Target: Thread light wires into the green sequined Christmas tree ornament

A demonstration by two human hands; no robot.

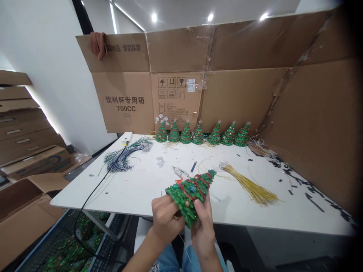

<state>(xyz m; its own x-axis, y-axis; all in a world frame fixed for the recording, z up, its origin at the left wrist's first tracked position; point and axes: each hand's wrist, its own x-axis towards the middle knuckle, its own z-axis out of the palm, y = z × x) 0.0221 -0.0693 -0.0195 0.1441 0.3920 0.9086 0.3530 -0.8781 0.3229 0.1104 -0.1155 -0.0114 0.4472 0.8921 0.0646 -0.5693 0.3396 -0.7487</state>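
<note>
A small green Christmas tree with red garland and coloured baubles is held above the table's front edge. It lies tilted, its tip toward the upper right and its base toward me. My right hand grips its side, thumb on the branches and fingers behind. My left hand is closed at the base, with curled fingers against the rim; their tips are partly hidden at the underside. A thin pale wire hangs below the hands. Just beyond the tree lie cutters and a blue pen-like tool.
Several similar trees line the back of the white table, before a cardboard wall. Green and white wires lie left, yellow wires right. Black scraps litter the right side. A crate of trees stands below left.
</note>
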